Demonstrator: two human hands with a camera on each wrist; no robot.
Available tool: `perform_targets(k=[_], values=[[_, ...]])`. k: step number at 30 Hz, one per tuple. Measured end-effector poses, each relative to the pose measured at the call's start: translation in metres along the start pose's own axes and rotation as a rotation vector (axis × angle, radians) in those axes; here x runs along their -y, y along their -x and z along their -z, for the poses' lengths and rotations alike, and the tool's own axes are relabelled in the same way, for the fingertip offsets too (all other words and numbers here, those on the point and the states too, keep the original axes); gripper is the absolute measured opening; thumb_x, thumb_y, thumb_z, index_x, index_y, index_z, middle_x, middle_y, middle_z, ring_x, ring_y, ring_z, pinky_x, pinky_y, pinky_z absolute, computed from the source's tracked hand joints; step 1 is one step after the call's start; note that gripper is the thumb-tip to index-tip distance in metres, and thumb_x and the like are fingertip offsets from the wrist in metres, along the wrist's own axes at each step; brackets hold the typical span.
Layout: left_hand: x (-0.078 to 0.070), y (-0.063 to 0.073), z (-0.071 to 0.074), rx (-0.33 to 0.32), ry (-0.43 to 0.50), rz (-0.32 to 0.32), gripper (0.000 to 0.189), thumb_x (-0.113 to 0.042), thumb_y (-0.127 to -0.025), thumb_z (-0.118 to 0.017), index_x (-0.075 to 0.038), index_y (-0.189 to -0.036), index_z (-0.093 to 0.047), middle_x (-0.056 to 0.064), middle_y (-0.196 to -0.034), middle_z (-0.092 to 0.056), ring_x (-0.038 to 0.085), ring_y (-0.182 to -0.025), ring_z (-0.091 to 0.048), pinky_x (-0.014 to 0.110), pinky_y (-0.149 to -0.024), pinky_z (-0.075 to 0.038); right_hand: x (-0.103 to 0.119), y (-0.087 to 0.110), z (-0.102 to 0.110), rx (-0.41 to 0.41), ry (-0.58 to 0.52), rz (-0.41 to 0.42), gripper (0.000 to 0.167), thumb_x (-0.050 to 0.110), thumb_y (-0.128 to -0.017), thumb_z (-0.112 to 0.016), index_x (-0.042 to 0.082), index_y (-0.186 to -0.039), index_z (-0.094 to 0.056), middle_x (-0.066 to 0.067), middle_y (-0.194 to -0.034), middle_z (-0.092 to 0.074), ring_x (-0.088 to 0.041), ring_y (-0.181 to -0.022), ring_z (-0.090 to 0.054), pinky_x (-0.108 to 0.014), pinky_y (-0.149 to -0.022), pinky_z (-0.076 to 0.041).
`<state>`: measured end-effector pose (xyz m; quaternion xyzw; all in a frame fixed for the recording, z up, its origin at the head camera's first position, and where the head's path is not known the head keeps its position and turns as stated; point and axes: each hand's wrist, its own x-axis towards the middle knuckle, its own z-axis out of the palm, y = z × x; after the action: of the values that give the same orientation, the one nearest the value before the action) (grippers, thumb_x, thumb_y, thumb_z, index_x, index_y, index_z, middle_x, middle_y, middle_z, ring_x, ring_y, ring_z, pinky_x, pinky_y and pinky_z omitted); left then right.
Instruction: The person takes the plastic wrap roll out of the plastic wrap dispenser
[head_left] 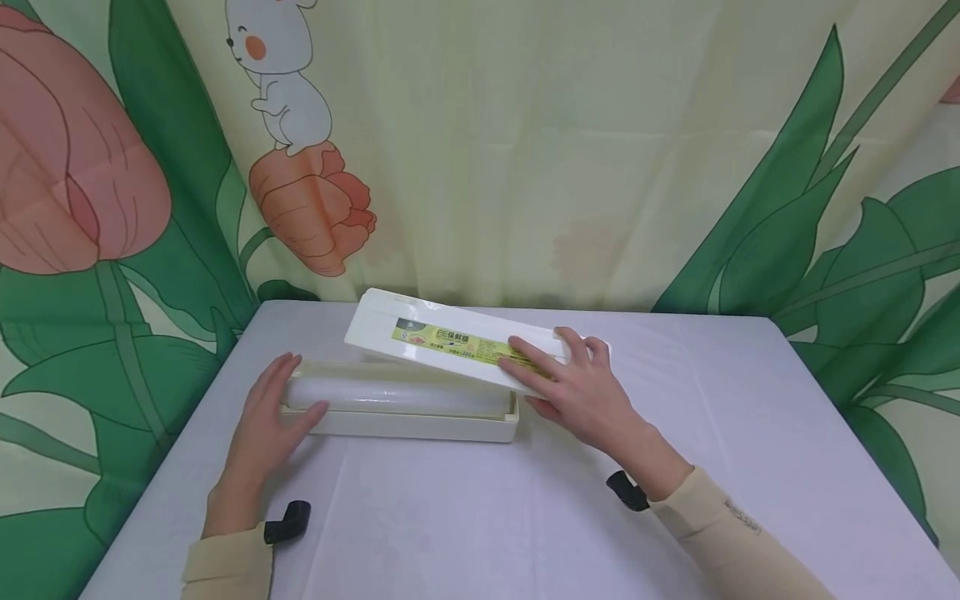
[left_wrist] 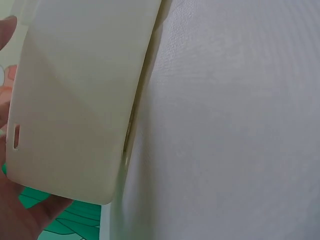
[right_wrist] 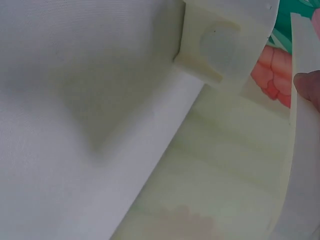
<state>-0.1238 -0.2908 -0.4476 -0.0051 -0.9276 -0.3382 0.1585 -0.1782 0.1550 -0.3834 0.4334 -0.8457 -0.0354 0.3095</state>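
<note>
A roll of cling film lies in a long white box on the table. My left hand grips the box's left end, thumb at the near side and fingers at the far side. In the left wrist view the pale box wall fills much of the picture. My right hand holds the white lid by its right end, fingers over its yellow-green label and thumb below. The lid is tilted above the roll, its left end raised. The right wrist view shows the lid's edge apart from the box end.
A white cloth covers the table. Behind it hangs a curtain printed with tulips, leaves and a rabbit on a carrot. A black wrist fitting sits near the left cuff, and another near the right.
</note>
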Motion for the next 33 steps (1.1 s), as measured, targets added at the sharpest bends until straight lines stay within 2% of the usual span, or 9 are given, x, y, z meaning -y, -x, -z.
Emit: perform_targets(k=[3,6,10,12,14,22,33], values=[[-0.003,-0.001,0.0,0.014,-0.037,0.018,0.08,-0.039,-0.093,-0.071,-0.011,-0.157,-0.033,0.018,-0.162,-0.025,0.045,-0.145,-0.024,0.073,-0.106,-0.027,-0.004,0.005,0.004,-0.01,0.008,-0.013,0.07,0.033,-0.086,-0.08,0.03,-0.149,-0.05,0.004,-0.153,-0.047,-0.049,-0.118,-0.048,-0.062,-0.075,-0.045],[-0.003,-0.001,0.0,0.03,-0.038,0.035,0.081,-0.041,-0.095,-0.069,-0.01,-0.158,-0.029,0.019,-0.163,-0.022,0.046,-0.146,-0.023,0.073,-0.107,-0.026,-0.01,0.01,0.009,-0.016,0.0,-0.029,0.063,0.032,-0.09,-0.074,0.029,-0.149,-0.051,0.003,-0.152,-0.048,-0.049,-0.118,-0.047,-0.063,-0.075,-0.044],[-0.003,-0.001,0.0,0.043,-0.023,0.067,0.086,-0.042,-0.094,-0.07,-0.008,-0.16,-0.025,0.021,-0.163,-0.021,0.047,-0.145,-0.025,0.073,-0.107,-0.027,-0.016,0.018,0.016,-0.029,-0.008,-0.055,0.044,0.038,-0.106,-0.045,0.027,-0.148,-0.052,0.002,-0.152,-0.048,-0.05,-0.117,-0.047,-0.063,-0.073,-0.043],[-0.003,0.0,0.001,0.045,-0.021,0.078,0.088,-0.043,-0.093,-0.071,-0.008,-0.159,-0.025,0.022,-0.162,-0.023,0.047,-0.143,-0.027,0.072,-0.107,-0.028,-0.018,0.022,0.019,-0.04,-0.006,-0.071,0.047,0.042,-0.109,-0.03,0.026,-0.148,-0.052,0.001,-0.152,-0.048,-0.051,-0.116,-0.047,-0.063,-0.072,-0.043],[-0.002,-0.001,0.001,0.041,-0.021,0.083,0.089,-0.042,-0.092,-0.072,-0.007,-0.159,-0.025,0.023,-0.161,-0.025,0.048,-0.142,-0.029,0.072,-0.106,-0.029,-0.02,0.027,0.022,-0.054,-0.004,-0.087,0.051,0.044,-0.11,-0.024,0.026,-0.147,-0.053,0.001,-0.151,-0.049,-0.051,-0.115,-0.047,-0.063,-0.07,-0.042],[-0.003,-0.002,0.002,0.054,-0.017,0.111,0.09,-0.043,-0.092,-0.073,-0.006,-0.159,-0.025,0.024,-0.16,-0.026,0.048,-0.142,-0.029,0.071,-0.107,-0.029,-0.03,0.05,0.038,-0.088,-0.009,-0.149,0.047,0.044,-0.11,-0.029,0.025,-0.145,-0.055,-0.004,-0.148,-0.051,-0.053,-0.114,-0.046,-0.068,-0.069,-0.039],[-0.001,-0.003,0.001,0.045,-0.019,0.095,0.089,-0.043,-0.092,-0.073,-0.005,-0.158,-0.027,0.025,-0.159,-0.028,0.049,-0.141,-0.03,0.071,-0.107,-0.029,-0.034,0.079,0.046,-0.034,-0.019,-0.224,0.052,0.051,-0.108,-0.026,0.027,-0.145,-0.054,-0.006,-0.149,-0.051,-0.056,-0.117,-0.043,-0.069,-0.072,-0.037]])
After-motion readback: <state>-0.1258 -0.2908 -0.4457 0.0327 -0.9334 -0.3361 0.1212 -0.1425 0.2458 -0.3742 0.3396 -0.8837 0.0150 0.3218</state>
